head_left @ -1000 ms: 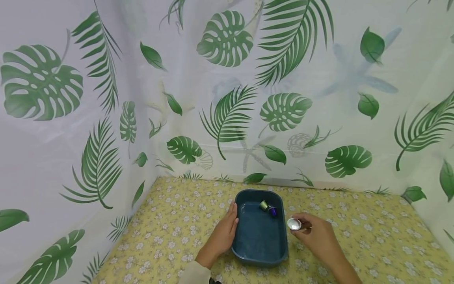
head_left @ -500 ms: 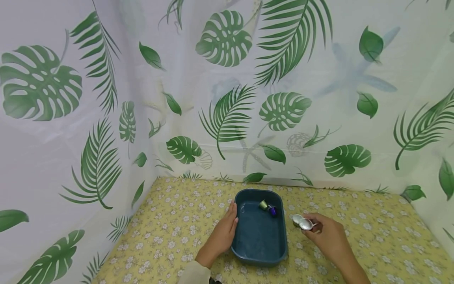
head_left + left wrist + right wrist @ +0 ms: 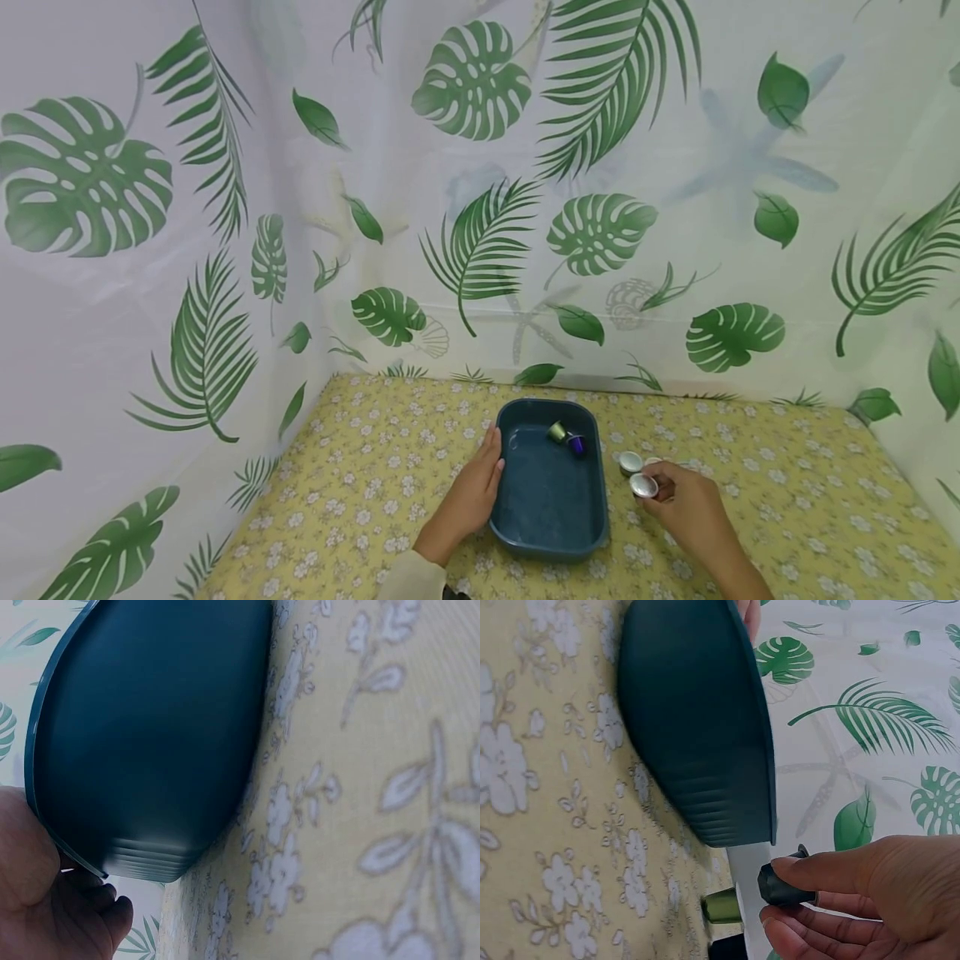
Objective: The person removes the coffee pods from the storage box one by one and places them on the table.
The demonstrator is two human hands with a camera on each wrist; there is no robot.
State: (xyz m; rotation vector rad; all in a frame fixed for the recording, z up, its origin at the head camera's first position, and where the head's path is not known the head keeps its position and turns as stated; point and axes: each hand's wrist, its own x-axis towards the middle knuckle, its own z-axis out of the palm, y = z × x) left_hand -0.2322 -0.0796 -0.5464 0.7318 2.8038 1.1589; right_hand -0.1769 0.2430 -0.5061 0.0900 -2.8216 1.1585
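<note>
My left hand [image 3: 471, 492] rests on the left side of a dark blue plastic basin [image 3: 549, 533], fingers stretched along its wall. Inside the basin, near its far right corner, lie a green coffee capsule [image 3: 557, 432] and a purple coffee capsule [image 3: 576, 446]. Beyond the basin's right side, my right hand [image 3: 686, 500] pinches a dark coffee capsule [image 3: 784, 885] between thumb and fingers, its silver lid facing up in the head view. Just behind it, an olive-green capsule [image 3: 721, 906] and a black capsule [image 3: 729, 947] stand lid up on the cloth.
A yellow flowered cloth [image 3: 360, 500] covers the table. White sheeting [image 3: 480, 250] printed with green leaves hangs behind it and along the left side. The basin's raised rim [image 3: 771, 787] stands between my two hands.
My right hand has shifted slightly right from beside the basin, then dipped nearer to me with a capsule pinched. Standing capsules now show behind it. The left hand and basin have stayed put.
</note>
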